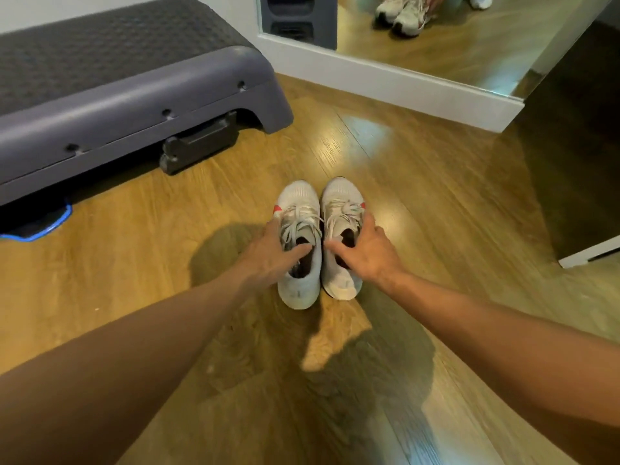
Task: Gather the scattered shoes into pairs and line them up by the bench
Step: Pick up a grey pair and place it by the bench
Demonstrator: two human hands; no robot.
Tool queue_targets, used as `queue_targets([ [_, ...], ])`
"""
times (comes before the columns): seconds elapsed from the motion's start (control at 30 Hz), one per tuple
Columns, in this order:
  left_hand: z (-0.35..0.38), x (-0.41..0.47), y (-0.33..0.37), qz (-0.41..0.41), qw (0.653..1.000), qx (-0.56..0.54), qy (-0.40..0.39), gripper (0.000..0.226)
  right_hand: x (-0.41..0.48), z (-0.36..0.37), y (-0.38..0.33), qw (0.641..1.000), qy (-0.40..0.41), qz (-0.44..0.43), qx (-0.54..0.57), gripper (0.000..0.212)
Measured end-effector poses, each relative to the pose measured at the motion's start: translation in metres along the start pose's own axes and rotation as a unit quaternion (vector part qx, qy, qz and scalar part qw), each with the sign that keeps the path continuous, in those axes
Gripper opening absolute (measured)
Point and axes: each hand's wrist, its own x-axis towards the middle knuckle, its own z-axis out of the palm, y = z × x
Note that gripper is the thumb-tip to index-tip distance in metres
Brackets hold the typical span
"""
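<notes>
Currently 2 white sneakers stand side by side, touching, on the wooden floor [419,196] at the centre of the frame, soles down. The left hand [268,256] grips the left shoe [298,199] at its collar, thumb hooked into the opening and fingers down the outer side. The right hand [369,253] holds the right shoe [342,196] the same way, thumb inside and a finger lying by the laces.

Both long axes run up the frame, heels nearest the person and toes pointing away, so each hand sits at the heel end of its own shoe. The bench [134,95] fills the upper left, apart from the pair. The coming move, as I judge it, is a carry up and to the left; the left hand is on the side nearer the bench, so it leads. Keeping the 2 shoes parallel matters most.
</notes>
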Motion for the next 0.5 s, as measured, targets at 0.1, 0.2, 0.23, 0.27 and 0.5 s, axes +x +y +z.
queue_targets([
  [0.1, 0.003, -0.015, -0.010, -0.154, 0.984, 0.007, -0.090, 0.056, -0.011, -0.003, 0.004, 0.993, -0.080, 0.080, 0.037, 0.064],
  [0.2, 0.000, -0.019, -0.001, -0.186, 0.975, 0.040, -0.115, 0.045, -0.010, -0.015, -0.001, 0.974, -0.174, 0.138, 0.049, 0.016],
  [0.23, -0.003, -0.016, 0.003, -0.139, 0.981, 0.103, -0.083, 0.042, -0.009, -0.018, -0.004, 0.970, -0.190, 0.144, 0.040, 0.014],
  [0.27, -0.006, -0.012, 0.009, -0.076, 0.979, 0.186, -0.036, 0.038, -0.009, -0.020, -0.008, 0.969, -0.195, 0.147, 0.031, 0.015],
  [0.5, 0.012, -0.015, 0.034, 0.018, 0.970, 0.239, -0.025, 0.047, -0.013, -0.019, -0.010, 0.963, -0.212, 0.160, 0.051, 0.014],
])
